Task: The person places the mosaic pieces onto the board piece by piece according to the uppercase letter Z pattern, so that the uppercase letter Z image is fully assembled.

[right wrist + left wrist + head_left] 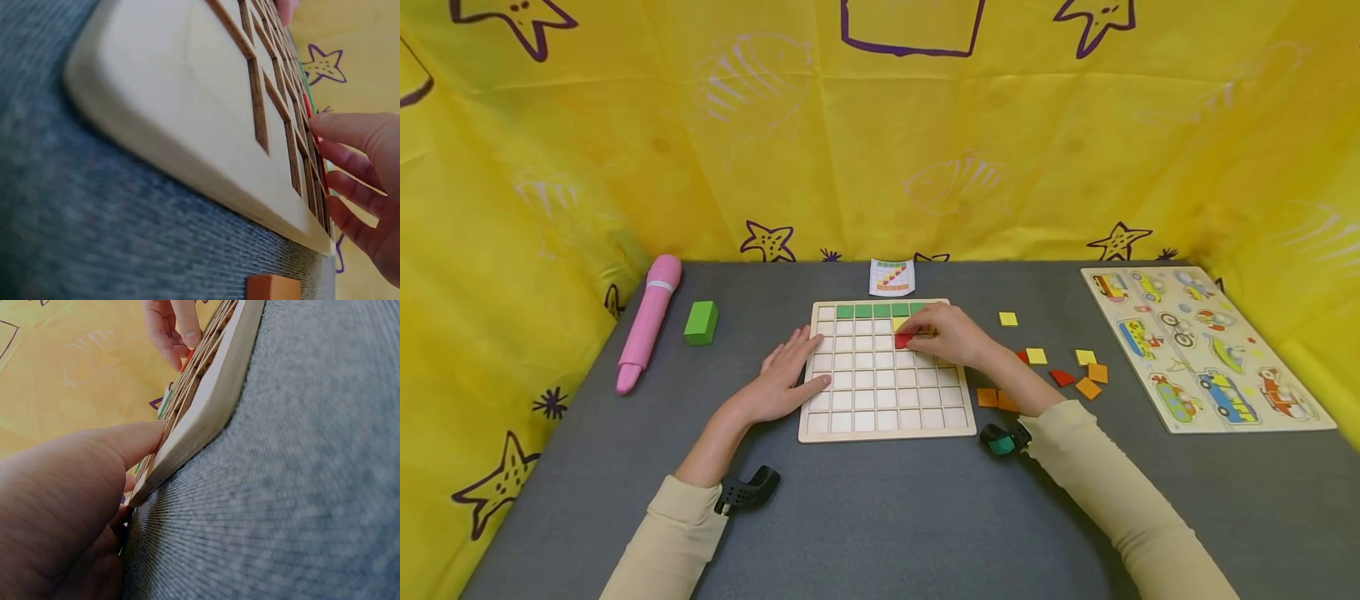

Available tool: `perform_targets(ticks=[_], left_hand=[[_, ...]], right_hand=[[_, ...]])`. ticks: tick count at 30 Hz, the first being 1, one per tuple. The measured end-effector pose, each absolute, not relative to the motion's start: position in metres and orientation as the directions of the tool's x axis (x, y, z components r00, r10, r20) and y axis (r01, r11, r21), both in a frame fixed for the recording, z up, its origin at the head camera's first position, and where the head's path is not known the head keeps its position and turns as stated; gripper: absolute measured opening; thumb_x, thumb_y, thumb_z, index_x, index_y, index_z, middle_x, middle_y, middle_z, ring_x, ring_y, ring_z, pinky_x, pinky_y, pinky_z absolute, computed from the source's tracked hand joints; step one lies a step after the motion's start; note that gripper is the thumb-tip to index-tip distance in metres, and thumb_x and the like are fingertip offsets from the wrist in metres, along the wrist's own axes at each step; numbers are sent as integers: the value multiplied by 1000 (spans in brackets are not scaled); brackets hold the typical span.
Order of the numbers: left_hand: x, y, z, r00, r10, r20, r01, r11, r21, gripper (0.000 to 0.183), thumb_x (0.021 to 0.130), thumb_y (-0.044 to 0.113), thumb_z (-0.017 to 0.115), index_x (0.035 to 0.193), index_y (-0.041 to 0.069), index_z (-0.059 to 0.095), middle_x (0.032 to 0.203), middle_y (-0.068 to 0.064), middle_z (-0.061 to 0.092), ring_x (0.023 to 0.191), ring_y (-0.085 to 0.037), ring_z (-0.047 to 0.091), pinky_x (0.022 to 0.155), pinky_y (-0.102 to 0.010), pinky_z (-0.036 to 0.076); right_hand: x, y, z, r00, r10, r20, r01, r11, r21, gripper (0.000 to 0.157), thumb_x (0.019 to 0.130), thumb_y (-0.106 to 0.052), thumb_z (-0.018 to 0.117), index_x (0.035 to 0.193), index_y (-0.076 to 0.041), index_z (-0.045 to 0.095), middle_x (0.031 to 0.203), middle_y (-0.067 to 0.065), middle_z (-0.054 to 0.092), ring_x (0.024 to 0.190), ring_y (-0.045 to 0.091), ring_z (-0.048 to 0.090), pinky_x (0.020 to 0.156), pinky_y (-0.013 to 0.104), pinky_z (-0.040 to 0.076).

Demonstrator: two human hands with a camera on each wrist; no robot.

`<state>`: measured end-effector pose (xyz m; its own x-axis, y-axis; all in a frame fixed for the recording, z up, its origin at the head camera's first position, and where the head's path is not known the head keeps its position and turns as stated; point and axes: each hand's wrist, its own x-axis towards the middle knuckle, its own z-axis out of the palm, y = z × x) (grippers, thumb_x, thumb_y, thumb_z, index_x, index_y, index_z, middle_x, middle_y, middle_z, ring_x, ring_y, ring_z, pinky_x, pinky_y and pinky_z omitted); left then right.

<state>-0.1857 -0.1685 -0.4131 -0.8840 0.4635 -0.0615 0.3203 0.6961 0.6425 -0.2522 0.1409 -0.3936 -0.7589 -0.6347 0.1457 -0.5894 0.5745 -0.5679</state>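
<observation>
A wooden grid board (850,421) lies flat on the table, with a row of green tiles (862,311) along its far edge. My left hand (782,379) rests on the board's left edge, fingers extended and thumb over the rim. With thumb and fingertips my right hand (951,333) pinches a red tile (902,341) at a cell in the upper right part of the grid. Just beyond it, a yellow tile (898,322) shows partly behind the fingers. Part of the top row is hidden by the right hand.
Loose orange tiles (1087,387), yellow tiles (1008,319) and red pieces (1062,377) lie right of the board. Behind it is a small pattern card (892,278). A pink wand-shaped object (650,325) and green block (702,322) lie left; a vehicle puzzle board (1210,350) lies right.
</observation>
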Motion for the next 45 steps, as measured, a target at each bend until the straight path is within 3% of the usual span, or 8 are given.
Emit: perform_targets(ticks=[7, 14, 19, 25, 32, 39, 45], left_hand=[[-186, -169, -415, -884, 464, -63, 319, 695, 645, 73, 99, 31, 55, 154, -1, 18, 161, -21, 3, 148, -33, -2, 114, -54, 1], [-185, -168, -414, -884, 463, -63, 316, 692, 649, 73, 100, 32, 55, 154, 0, 18, 161, -21, 3, 148, -33, -2, 114, -54, 1], [-184, -169, -413, -886, 461, -56, 318, 690, 651, 73, 100, 32, 55, 154, -1, 18, 161, -21, 3, 148, -34, -2, 114, -54, 0], [-183, -170, -414, -886, 460, -57, 318, 693, 647, 73, 100, 32, 55, 154, -1, 18, 161, -22, 3, 148, -34, -2, 114, -54, 0], [-184, -170, -415, -885, 462, -57, 323, 697, 641, 72, 100, 31, 54, 154, -2, 19, 161, -22, 4, 148, -35, -1, 114, -54, 1], [-185, -169, -415, -883, 466, -56, 328, 698, 637, 73, 100, 31, 55, 154, -2, 19, 161, -22, 4, 148, -35, -1, 114, -54, 1], [-186, -169, -415, -882, 468, -52, 333, 698, 634, 74, 99, 32, 55, 153, -3, 19, 161, -23, 4, 148, -36, -1, 114, -54, 1]], right_hand=[[-249, 145, -397, -796, -586, 151, -545, 587, -598, 24, 90, -9, 70, 113, -7, 72, 97, 2, 69, 87, 18, 60, 78, 35, 49], [-244, 176, -395, -861, -465, 208, -486, 629, -606, 14, 91, -11, 69, 104, -6, 74, 93, 5, 68, 79, 20, 58, 69, 36, 47], [-244, 210, -395, -912, -345, 223, -410, 735, -539, 15, 92, -8, 66, 104, -3, 73, 104, 15, 67, 94, 31, 58, 84, 47, 45], [-246, 243, -396, -948, -265, 179, -319, 802, -505, 26, 89, -1, 60, 113, 4, 68, 118, 26, 61, 114, 44, 50, 100, 57, 35], [-242, 252, -394, -965, -241, 104, -259, 814, -520, 31, 88, -2, 62, 117, 5, 65, 109, 25, 63, 98, 38, 56, 88, 52, 44], [-239, 250, -395, -974, -209, 84, -221, 812, -540, 35, 89, -15, 71, 119, 3, 64, 109, 21, 64, 97, 35, 57, 88, 50, 44], [-239, 244, -395, -981, -168, 93, -191, 802, -566, 33, 88, -16, 72, 116, 1, 65, 104, 17, 66, 91, 30, 58, 82, 43, 45]])
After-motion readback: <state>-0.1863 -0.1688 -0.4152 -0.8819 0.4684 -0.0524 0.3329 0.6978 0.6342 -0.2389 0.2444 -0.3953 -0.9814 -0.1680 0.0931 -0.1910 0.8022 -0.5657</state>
